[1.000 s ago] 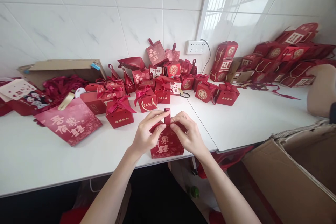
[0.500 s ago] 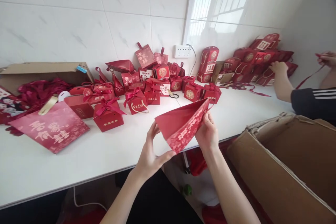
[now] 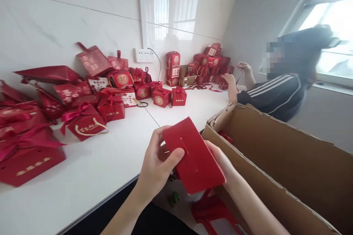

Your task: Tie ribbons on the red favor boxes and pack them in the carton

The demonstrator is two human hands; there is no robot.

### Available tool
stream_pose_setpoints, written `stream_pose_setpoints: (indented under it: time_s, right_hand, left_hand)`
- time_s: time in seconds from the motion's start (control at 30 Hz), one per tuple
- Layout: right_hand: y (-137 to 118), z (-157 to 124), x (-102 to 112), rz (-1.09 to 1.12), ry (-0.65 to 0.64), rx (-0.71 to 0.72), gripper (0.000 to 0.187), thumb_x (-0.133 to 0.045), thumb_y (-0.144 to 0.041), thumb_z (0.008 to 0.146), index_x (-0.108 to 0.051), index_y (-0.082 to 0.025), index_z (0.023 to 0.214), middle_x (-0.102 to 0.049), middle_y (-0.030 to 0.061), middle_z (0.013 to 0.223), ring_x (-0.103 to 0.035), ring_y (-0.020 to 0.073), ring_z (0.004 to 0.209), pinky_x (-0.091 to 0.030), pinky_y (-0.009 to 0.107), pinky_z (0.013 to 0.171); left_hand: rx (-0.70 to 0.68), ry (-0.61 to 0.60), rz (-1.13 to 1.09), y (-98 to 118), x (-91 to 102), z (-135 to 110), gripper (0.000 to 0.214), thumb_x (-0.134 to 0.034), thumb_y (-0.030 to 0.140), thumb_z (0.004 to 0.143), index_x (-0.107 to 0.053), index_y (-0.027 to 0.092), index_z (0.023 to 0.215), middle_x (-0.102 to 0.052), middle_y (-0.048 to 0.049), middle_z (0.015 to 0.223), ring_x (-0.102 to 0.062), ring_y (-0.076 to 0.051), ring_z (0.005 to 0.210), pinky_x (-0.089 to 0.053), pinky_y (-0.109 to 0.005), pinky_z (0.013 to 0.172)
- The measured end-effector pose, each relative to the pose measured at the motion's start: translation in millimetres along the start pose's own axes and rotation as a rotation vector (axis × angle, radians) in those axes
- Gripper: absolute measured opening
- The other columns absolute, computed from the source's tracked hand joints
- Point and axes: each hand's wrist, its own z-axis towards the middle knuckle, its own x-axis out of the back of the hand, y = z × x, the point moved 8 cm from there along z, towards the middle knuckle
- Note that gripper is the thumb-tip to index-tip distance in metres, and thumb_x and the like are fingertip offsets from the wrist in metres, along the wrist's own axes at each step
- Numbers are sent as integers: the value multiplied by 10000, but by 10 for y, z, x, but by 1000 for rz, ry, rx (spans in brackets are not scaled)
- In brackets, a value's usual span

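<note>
A red paper gift box [image 3: 194, 154] is held off the table's front edge with its plain red bottom facing me. My left hand [image 3: 156, 169] grips its left side, the thumb pressed on the bottom face. My right hand [image 3: 223, 165] wraps the right side from behind, mostly hidden by the box. The box hovers beside the near corner of a large open cardboard carton [image 3: 275, 169].
Many red gift boxes with ribbons [image 3: 82, 117] crowd the white table [image 3: 91, 176] at left and along the tiled wall. Another person in a black striped sleeve [image 3: 275, 93] handles ribbon near a far pile [image 3: 209, 62]. A red stool [image 3: 212, 213] stands on the floor below.
The box stood on the table with both hands at its top tab; it has been lifted, turned bottom-up and carried right to the carton. My view swung right.
</note>
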Motion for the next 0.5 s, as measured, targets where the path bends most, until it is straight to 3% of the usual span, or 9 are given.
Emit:
stream_pose_setpoints:
  time_s: [0.03,0.1,0.17,0.27,0.37,0.5]
  right_hand:
    - [27,-106,179,59,38,-127,280,-564,-388,814,-687,-144,751,-714,85,683,-692,223,586,-583,333,524]
    - [-49,-339,691,186,252,-270,183,-619,-322,767,-698,-159,790,-718,75,701,-690,202,593,-585,297,530]
    - [-302,-550,1296,231,537,-224,118,-602,-228,783,-708,-187,812,-710,52,665,-679,165,556,-579,262,541]
    - [-574,-770,1972,321,831,-222,317,-431,-129,876,-701,-178,717,-679,29,578,-666,94,514,-541,183,565]
    - [-636,-796,2291,400,896,-242,438,-332,-40,867,-667,-148,606,-648,32,511,-643,57,471,-479,105,494]
    - [-473,-708,2572,329,869,-253,342,-406,-8,805,-640,-154,601,-653,24,516,-635,87,449,-514,131,469]
  left_hand:
    - [-1,-54,10,-38,-34,13,469,-551,501,841,-400,287,1229,-632,-74,1112,-676,-185,869,-593,-268,652]
    - [3,-143,102,-151,-67,34,514,-474,509,880,-324,304,1327,-614,-80,1133,-655,-195,945,-582,-314,753]
    - [36,-190,313,-337,-58,64,461,-454,459,901,-365,302,1325,-605,-72,1128,-629,-203,1011,-549,-353,848]
    - [70,-238,640,-663,-63,133,306,-491,394,883,-548,276,1159,-602,-59,1128,-622,-214,1015,-536,-353,847]
    - [-25,-267,781,-932,-160,226,258,-462,381,876,-621,257,1037,-626,-44,1081,-639,-209,967,-547,-327,791]
    - [-243,-229,940,-1228,-247,323,258,-467,377,855,-649,249,985,-645,-47,1036,-644,-229,953,-539,-350,786]
